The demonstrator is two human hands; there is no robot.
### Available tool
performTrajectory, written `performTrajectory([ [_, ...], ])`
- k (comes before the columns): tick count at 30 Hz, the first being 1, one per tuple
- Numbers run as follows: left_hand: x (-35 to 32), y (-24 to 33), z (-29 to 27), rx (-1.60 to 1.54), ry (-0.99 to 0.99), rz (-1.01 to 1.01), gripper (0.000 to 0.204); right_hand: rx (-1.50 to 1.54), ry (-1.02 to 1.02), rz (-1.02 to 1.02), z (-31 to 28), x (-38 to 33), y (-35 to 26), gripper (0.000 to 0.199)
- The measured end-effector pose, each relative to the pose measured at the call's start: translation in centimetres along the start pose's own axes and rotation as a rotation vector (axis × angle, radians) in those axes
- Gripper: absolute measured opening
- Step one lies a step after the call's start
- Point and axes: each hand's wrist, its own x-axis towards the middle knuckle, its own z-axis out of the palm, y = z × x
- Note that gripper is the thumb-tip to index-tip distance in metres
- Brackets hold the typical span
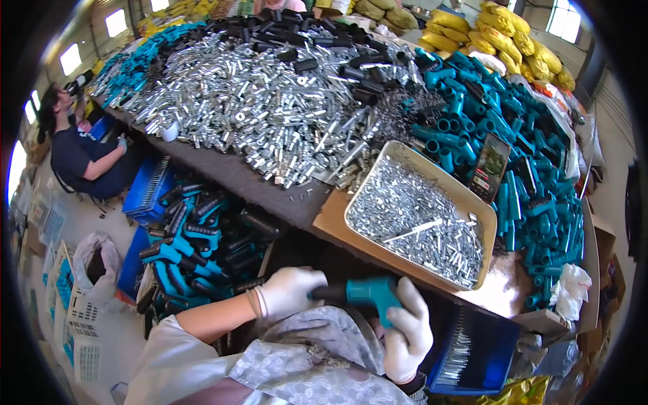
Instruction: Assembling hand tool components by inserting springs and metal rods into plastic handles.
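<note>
In front of my lap is a teal pistol-shaped plastic part (368,292) with a black tube end (329,293) pointing left. My left hand (291,291), in a white glove, is closed around the black end. The gloved right hand (409,334) grips the teal part at its right end, where it bends down into the handle. Beyond both hands, a cream tray (348,214) full of small silver metal pieces rests on brown cardboard (328,214). To the left, a heap of teal-and-black pistol-shaped parts (192,233) lies below the table edge.
Silver metal fittings (250,101) are piled across the table, with black tubes (304,65) behind. Teal handles (540,202) heap up on the right, beside a phone (491,169). A blue bin (482,358) with metal rods stands at lower right. Another person (84,155) sits at left.
</note>
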Motion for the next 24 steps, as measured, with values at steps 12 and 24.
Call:
performTrajectory([
  [12, -3.2, 1.9, -0.8, 0.027, -0.205, 0.356, 0.029, 0.302, 0.038, 0.486, -2.3, 0.8, 0.7, 0.036],
  [24, -1.4, -1.1, 1.2, -0.246, 0.157, 0.050, 0.037, 0.361, 0.085, -0.004, 0.7, 0.0, 2.4, 0.017],
])
